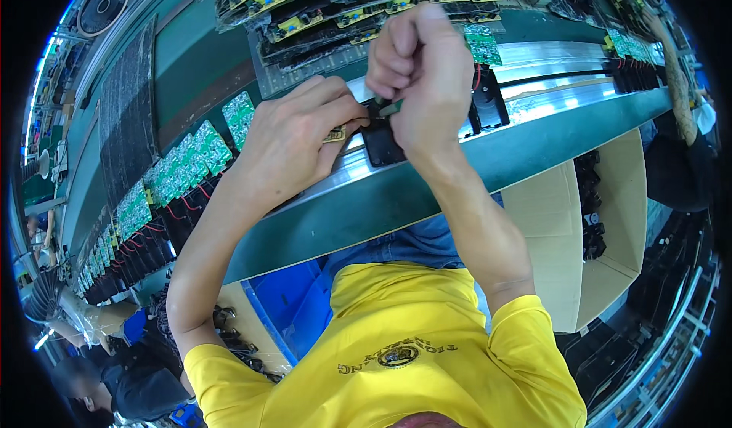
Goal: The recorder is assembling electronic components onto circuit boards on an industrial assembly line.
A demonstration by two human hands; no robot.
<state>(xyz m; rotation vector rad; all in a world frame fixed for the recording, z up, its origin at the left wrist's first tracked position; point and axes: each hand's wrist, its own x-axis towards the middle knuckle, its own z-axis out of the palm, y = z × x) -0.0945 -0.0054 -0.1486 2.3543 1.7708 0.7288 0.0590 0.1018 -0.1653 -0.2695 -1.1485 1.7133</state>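
My left hand (301, 134) is closed, with the yellowish edge of a small circuit board (335, 134) showing between its fingers. Its fingertips touch the far end of a black plastic housing (383, 146), which sits on the metal rail of the bench. Curled into a fist, my right hand (428, 77) is above the same housing. A thin greenish-grey piece (391, 109) shows beneath that hand, but what it belongs to is hidden. Just right of the hand stands another black housing (489, 104) with a red wire and a green circuit board (482, 44).
Green circuit boards (187, 161) wired to black housings line the rail at left; more boards (631, 47) stand at far right. Stacked trays (305, 24) hold yellow components behind. A cardboard box (610, 222) and blue bin (286, 294) flank me. Another person (137, 382) is at lower left.
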